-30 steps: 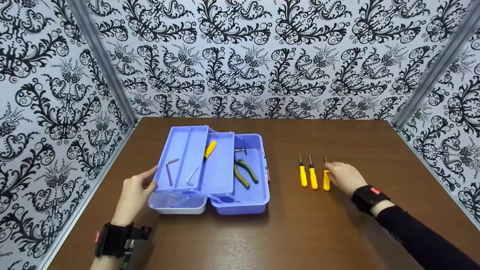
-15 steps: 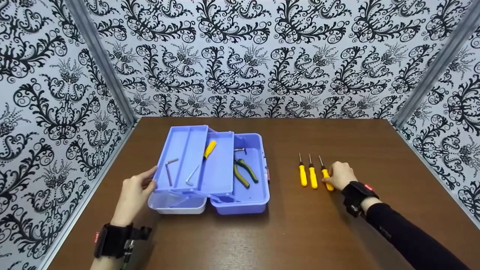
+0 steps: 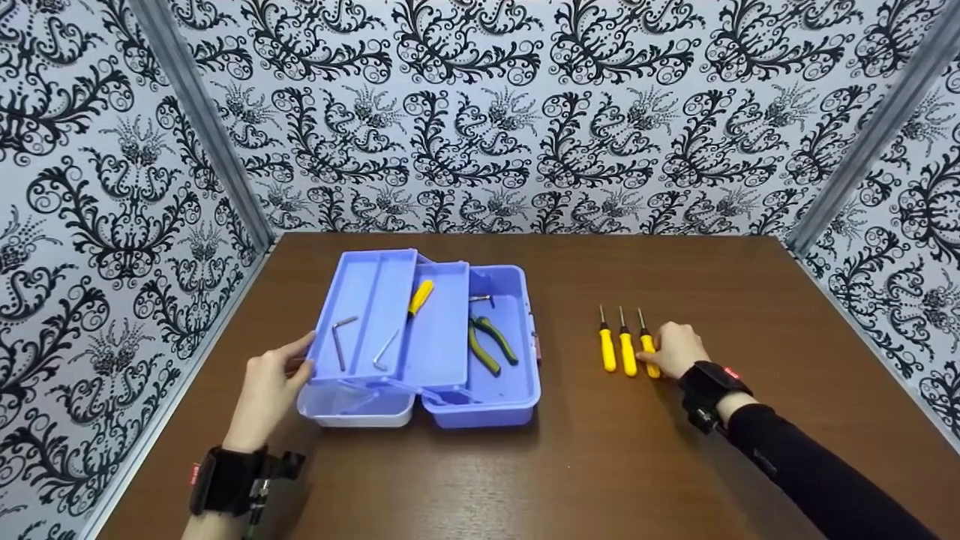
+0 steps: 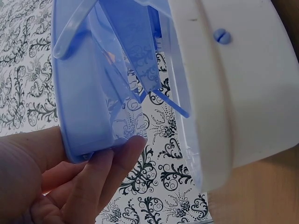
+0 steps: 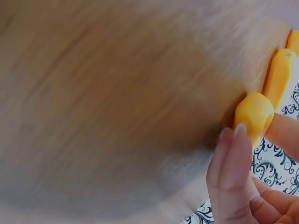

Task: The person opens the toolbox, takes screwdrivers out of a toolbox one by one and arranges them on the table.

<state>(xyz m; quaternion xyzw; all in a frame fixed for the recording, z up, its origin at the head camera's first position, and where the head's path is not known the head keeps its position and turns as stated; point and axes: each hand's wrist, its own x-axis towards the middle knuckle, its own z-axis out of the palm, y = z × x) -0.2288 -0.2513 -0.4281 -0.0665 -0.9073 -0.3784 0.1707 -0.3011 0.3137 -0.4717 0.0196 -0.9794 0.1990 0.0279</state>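
Right hand (image 3: pixel 681 350) pinching screwdriver (image 3: pixel 646 342), left hand (image 3: pixel 267 386) gripping tray (image 3: pixel 354 292), blue screw (image 4: pixel 222 36) in left-wrist view alone

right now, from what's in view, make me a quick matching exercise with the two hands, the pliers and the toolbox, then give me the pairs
Column one
1. left hand
2. right hand
3. pliers
4. toolbox

Column two
A. green handles
B. pinches the rightmost yellow screwdriver on the table
C. mostly blue-purple, standing open
D. grips the edge of the leftmost tray

Pairs: 1-D, 2-B, 3-A, 4-C
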